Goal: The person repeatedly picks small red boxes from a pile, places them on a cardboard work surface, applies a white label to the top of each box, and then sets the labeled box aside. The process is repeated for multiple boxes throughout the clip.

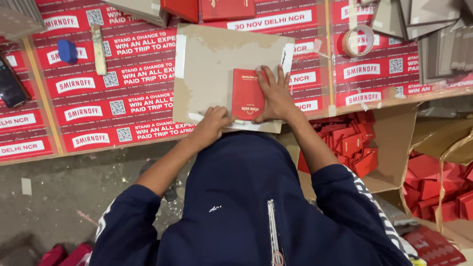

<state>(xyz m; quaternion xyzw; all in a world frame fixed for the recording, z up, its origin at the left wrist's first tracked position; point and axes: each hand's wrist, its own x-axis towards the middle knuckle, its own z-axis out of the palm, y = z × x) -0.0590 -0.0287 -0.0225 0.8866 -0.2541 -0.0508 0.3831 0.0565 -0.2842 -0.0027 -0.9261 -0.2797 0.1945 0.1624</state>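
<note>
A low work table covered with red printed sheets stretches across the far half of the scene, above a grey, dusty concrete floor at the near left. On the table lies a flat brown cardboard sheet with torn, pale patches, and on its near right part rests a small red rectangular card box with gold print.

The person, in a dark navy sweatshirt, leans over the sheet. The right hand lies flat on the right edge of the red box, fingers spread and pressing down, not closed around anything. The left hand is curled at the near edge of the cardboard, just beside the box's near left corner, fingers bent together over a thin pale strip there; whether it pinches the strip cannot be told.

Farther off, a roll of clear packing tape stands on the table to the far right, with a stack of grey board pieces beyond it. A blue oval block and a pale flat wooden stick lie at the far left, and a dark phone sits by the left edge. To the near right, open brown cartons hold heaps of folded red boxes.
</note>
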